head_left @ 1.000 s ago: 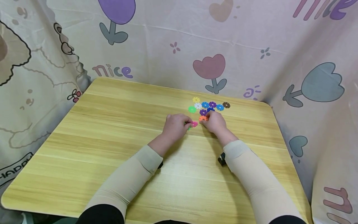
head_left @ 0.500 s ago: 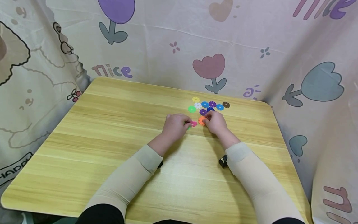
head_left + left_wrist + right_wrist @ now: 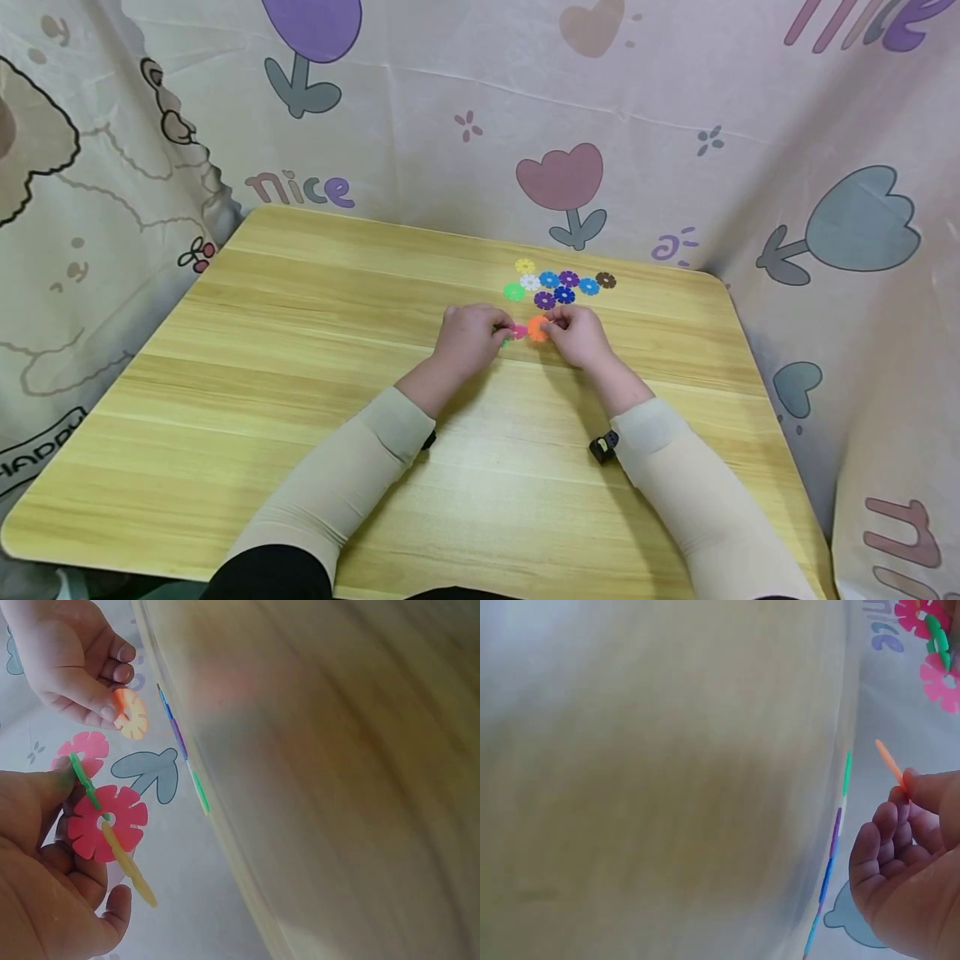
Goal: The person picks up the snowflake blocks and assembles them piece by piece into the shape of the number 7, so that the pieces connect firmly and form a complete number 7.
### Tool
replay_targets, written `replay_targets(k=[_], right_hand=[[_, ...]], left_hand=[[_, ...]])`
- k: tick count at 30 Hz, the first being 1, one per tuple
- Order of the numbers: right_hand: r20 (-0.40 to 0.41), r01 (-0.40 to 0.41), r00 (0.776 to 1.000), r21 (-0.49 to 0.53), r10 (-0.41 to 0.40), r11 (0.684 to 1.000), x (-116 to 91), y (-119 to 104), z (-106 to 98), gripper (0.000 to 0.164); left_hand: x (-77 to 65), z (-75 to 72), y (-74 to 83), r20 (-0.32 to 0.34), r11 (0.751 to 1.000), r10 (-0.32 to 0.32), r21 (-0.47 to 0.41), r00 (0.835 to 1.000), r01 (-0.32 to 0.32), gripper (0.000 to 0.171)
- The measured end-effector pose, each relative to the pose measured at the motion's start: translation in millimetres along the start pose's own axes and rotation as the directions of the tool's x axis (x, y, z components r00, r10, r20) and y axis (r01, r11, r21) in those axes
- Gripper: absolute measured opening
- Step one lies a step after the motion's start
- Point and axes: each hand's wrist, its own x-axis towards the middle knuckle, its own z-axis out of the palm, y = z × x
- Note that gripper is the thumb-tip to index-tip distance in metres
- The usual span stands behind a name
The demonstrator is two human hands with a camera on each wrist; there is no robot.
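I face a wood-grained counter [image 3: 262, 333]; behind it hangs pale cloth [image 3: 442, 58] printed with a purple flower [image 3: 311, 29], a pink flower [image 3: 559, 182] and the word "nice" [image 3: 316, 192].

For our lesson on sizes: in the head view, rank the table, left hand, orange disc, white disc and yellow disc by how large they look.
1. Table
2. Left hand
3. Orange disc
4. White disc and yellow disc: too alike to rank.
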Motion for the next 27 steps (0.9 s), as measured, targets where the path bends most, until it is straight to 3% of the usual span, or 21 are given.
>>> replay_targets(k=[5,17,27], right_hand=[[-0.014,0.024,1.000,0.066,-0.023,0.998,-5,0,0,0.018],[-0.051,-0.020,0.998,0.222,0.032,0.975,-12,-2,-3,0.021],[-0.014,-0.057,0.998,0.390,0.068,0.919,-18,-11,-4,0.023]], left_hand=[[0.3,1.5,-1.1,-0.008,1.000,0.003,0.000,1.000,-0.003,0.008],[-0.6,-0.3,-1.0,-0.009,1.000,-0.008,-0.006,1.000,0.008,0.009],[-0.4,0.2,-0.9,-0.012,1.000,-0.013,-0.007,1.000,0.013,0.008]])
